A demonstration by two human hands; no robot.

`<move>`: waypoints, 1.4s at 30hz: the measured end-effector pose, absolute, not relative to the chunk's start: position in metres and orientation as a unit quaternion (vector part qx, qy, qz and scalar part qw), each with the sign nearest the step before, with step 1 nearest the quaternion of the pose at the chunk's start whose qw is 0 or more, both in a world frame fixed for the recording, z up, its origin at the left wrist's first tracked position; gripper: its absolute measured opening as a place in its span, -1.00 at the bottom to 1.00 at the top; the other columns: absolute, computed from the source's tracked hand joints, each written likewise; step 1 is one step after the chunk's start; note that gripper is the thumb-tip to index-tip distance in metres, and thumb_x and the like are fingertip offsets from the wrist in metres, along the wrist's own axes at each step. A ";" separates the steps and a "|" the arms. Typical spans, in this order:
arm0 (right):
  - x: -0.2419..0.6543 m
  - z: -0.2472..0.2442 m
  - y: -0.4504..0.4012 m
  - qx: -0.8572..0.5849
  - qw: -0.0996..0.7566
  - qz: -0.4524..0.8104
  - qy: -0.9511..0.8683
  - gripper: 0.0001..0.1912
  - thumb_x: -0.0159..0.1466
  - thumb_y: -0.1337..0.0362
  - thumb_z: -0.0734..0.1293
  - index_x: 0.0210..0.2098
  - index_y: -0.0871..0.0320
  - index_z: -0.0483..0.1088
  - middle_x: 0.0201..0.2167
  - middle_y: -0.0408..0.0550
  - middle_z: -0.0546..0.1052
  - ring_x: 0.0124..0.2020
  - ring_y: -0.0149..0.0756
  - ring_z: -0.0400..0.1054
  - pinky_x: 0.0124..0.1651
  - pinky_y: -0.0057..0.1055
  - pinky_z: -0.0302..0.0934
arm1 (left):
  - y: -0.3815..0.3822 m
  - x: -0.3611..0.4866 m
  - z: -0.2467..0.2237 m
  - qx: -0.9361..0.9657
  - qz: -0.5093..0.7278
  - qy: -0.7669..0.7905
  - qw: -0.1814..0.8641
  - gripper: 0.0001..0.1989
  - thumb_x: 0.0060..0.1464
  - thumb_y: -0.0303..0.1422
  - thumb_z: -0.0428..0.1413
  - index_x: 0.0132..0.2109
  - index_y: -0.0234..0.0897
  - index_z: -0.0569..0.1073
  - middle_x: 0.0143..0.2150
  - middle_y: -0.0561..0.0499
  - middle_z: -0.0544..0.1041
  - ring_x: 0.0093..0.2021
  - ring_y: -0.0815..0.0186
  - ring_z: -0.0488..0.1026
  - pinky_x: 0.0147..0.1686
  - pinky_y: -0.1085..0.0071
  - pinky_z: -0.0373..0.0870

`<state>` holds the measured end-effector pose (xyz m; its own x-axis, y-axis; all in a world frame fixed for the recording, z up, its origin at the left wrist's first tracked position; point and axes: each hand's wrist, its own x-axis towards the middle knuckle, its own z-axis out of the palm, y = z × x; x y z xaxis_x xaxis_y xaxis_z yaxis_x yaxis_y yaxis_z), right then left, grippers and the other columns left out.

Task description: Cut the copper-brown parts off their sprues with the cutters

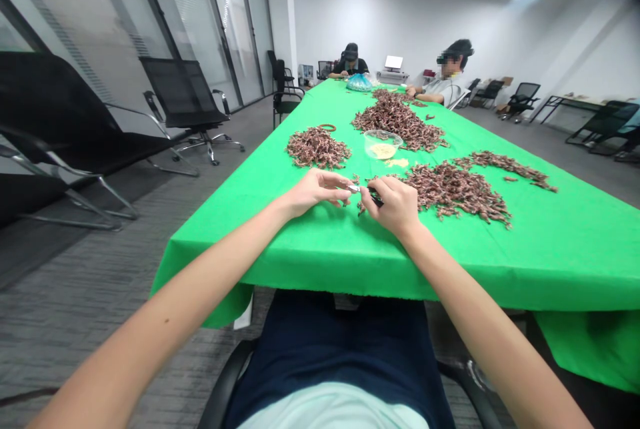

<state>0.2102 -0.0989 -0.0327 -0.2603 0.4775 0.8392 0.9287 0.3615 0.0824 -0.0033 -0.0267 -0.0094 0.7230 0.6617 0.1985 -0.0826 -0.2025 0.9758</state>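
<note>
Over the near part of the green-covered table [300, 255], my two hands meet almost fingertip to fingertip. My right hand [395, 205] is closed around a small dark-handled tool [375, 197], whose metal tip points toward the left hand. The fingers of my left hand [320, 190] are pinched near that tip; what they hold, if anything, is too small to name. Beside my right hand spreads a heap of small reddish-brown knobbly pieces [455, 192]. Another heap [319, 149] lies beyond my left hand. A clear bowl [383, 145] with pale yellowish bits stands just past both hands.
A larger brown heap [400, 122] stretches up the table's middle. Pale crumbs [397, 163] lie beside the bowl, and a blue plastic bag [359, 83] is farther back. Two people sit at the table, one at the far end, one on the right. Black chairs [185, 95] stand left.
</note>
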 end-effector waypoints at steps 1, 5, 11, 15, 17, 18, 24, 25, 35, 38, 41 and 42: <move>0.210 -0.032 -0.099 -0.479 0.372 -0.306 -0.734 -0.67 0.40 0.09 0.23 -0.39 0.13 0.45 -0.48 -0.07 0.51 -0.41 -0.30 0.36 -0.35 -0.37 0.06 | -0.027 -0.003 -0.009 0.710 0.310 0.204 0.599 -0.61 -0.08 -0.26 0.40 -0.09 -0.34 0.64 -0.19 -0.16 0.65 -0.31 0.27 0.58 -0.36 0.42 0.51; 0.210 -0.031 -0.099 -0.474 0.362 -0.323 -0.735 -0.67 0.40 0.10 0.23 -0.39 0.13 0.45 -0.49 -0.08 0.51 -0.42 -0.31 0.35 -0.35 -0.37 0.07 | -0.026 -0.004 -0.009 0.711 0.306 0.203 0.599 -0.60 -0.08 -0.25 0.40 -0.08 -0.34 0.64 -0.21 -0.16 0.65 -0.32 0.29 0.57 -0.36 0.43 0.49; 0.211 -0.030 -0.100 -0.471 0.360 -0.321 -0.739 -0.68 0.40 0.11 0.24 -0.38 0.14 0.45 -0.47 -0.06 0.51 -0.41 -0.30 0.33 -0.32 -0.36 0.07 | -0.026 -0.004 -0.008 0.707 0.303 0.210 0.603 -0.60 -0.06 -0.27 0.39 -0.05 -0.32 0.63 -0.16 -0.16 0.65 -0.35 0.33 0.55 -0.41 0.47 0.45; 0.211 -0.029 -0.101 -0.466 0.356 -0.324 -0.742 -0.70 0.39 0.12 0.25 -0.37 0.14 0.45 -0.47 -0.07 0.50 -0.40 -0.30 0.32 -0.31 -0.35 0.06 | -0.025 -0.004 -0.008 0.707 0.303 0.208 0.604 -0.61 -0.05 -0.30 0.38 -0.04 -0.32 0.63 -0.14 -0.16 0.65 -0.34 0.34 0.54 -0.42 0.48 0.43; 0.210 -0.029 -0.101 -0.462 0.356 -0.327 -0.743 -0.71 0.39 0.13 0.26 -0.37 0.14 0.45 -0.47 -0.07 0.50 -0.40 -0.30 0.31 -0.31 -0.36 0.06 | -0.024 -0.004 -0.009 0.710 0.302 0.204 0.602 -0.61 -0.04 -0.31 0.37 -0.03 -0.32 0.63 -0.12 -0.17 0.65 -0.34 0.35 0.52 -0.42 0.48 0.41; 0.210 -0.029 -0.101 -0.460 0.356 -0.330 -0.744 -0.72 0.39 0.13 0.26 -0.37 0.14 0.45 -0.47 -0.08 0.49 -0.40 -0.30 0.31 -0.31 -0.36 0.06 | -0.024 -0.004 -0.010 0.712 0.302 0.202 0.601 -0.61 -0.03 -0.31 0.37 -0.03 -0.32 0.63 -0.11 -0.17 0.65 -0.35 0.35 0.52 -0.43 0.48 0.40; 0.210 -0.029 -0.101 -0.460 0.351 -0.326 -0.748 -0.69 0.40 0.11 0.24 -0.39 0.13 0.44 -0.46 -0.06 0.49 -0.40 -0.29 0.29 -0.31 -0.34 0.05 | -0.020 -0.004 -0.011 0.719 0.301 0.209 0.590 -0.60 -0.03 -0.29 0.37 -0.02 -0.33 0.61 -0.12 -0.20 0.65 -0.36 0.36 0.50 -0.49 0.51 0.27; 0.210 -0.029 -0.101 -0.460 0.351 -0.325 -0.748 -0.68 0.40 0.11 0.24 -0.39 0.13 0.44 -0.46 -0.06 0.49 -0.40 -0.29 0.29 -0.31 -0.34 0.05 | -0.020 -0.004 -0.011 0.719 0.302 0.210 0.590 -0.60 -0.03 -0.29 0.37 -0.03 -0.33 0.61 -0.13 -0.20 0.65 -0.37 0.36 0.49 -0.50 0.51 0.25; 0.211 -0.029 -0.100 -0.453 0.348 -0.333 -0.750 -0.68 0.41 0.11 0.25 -0.39 0.14 0.44 -0.47 -0.07 0.50 -0.41 -0.30 0.29 -0.31 -0.34 0.04 | -0.023 -0.004 -0.008 0.697 0.296 0.230 0.611 -0.68 -0.04 -0.30 0.37 -0.13 -0.38 0.61 -0.16 -0.23 0.66 -0.41 0.39 0.45 -0.50 0.49 0.19; 0.211 -0.028 -0.100 -0.458 0.344 -0.331 -0.750 -0.68 0.41 0.11 0.24 -0.39 0.13 0.44 -0.46 -0.06 0.49 -0.41 -0.29 0.29 -0.32 -0.33 0.04 | -0.022 -0.004 -0.009 0.698 0.297 0.221 0.613 -0.69 -0.01 -0.31 0.35 -0.13 -0.39 0.61 -0.18 -0.24 0.66 -0.44 0.41 0.42 -0.53 0.49 0.12; 0.211 -0.027 -0.101 -0.455 0.346 -0.336 -0.749 -0.68 0.41 0.11 0.24 -0.39 0.14 0.44 -0.47 -0.07 0.49 -0.41 -0.30 0.29 -0.32 -0.33 0.04 | -0.021 -0.004 -0.012 0.699 0.305 0.206 0.613 -0.70 0.00 -0.31 0.34 -0.13 -0.40 0.62 -0.21 -0.25 0.66 -0.45 0.40 0.41 -0.55 0.48 0.10; 0.211 -0.027 -0.101 -0.454 0.347 -0.338 -0.748 -0.68 0.41 0.11 0.25 -0.39 0.14 0.44 -0.47 -0.07 0.49 -0.41 -0.30 0.29 -0.33 -0.33 0.04 | -0.020 -0.004 -0.012 0.700 0.308 0.205 0.611 -0.69 -0.01 -0.32 0.35 -0.13 -0.40 0.62 -0.21 -0.25 0.66 -0.44 0.39 0.43 -0.54 0.48 0.11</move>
<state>0.2111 -0.1011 -0.0274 -0.3480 0.4445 0.8254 0.9131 0.3603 0.1909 -0.0041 -0.0203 -0.0123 0.7270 0.6625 0.1808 -0.0898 -0.1692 0.9815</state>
